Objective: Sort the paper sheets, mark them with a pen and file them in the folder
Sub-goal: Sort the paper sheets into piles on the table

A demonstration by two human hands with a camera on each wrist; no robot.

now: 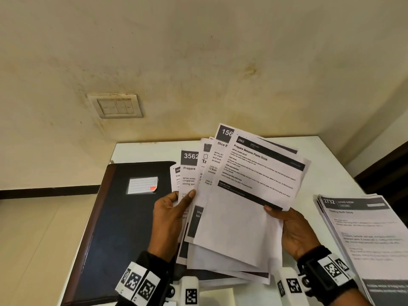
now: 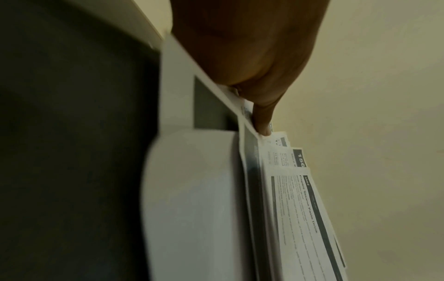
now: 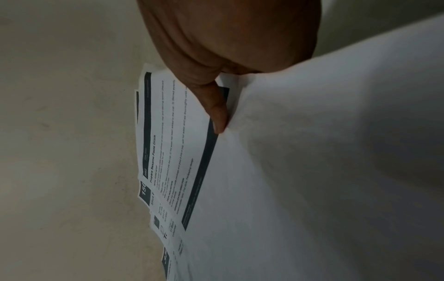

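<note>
Left hand [image 1: 170, 219] pinching fanned printed sheets [image 1: 198, 173], right hand [image 1: 293, 230] pinching top sheet [image 1: 249, 195], above closed folder [image 1: 123, 217] on worktop [image 1: 331, 160]

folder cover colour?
Dark navy folder with a brown spine and a white lined label; clearest in the head view.

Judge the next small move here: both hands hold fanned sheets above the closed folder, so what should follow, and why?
Probably the right hand should draw the front sheet, headed 3562, out of the fan and lay it on the stack at the right. Its thumb already pinches that sheet, while the left hand grips the rest.
</note>
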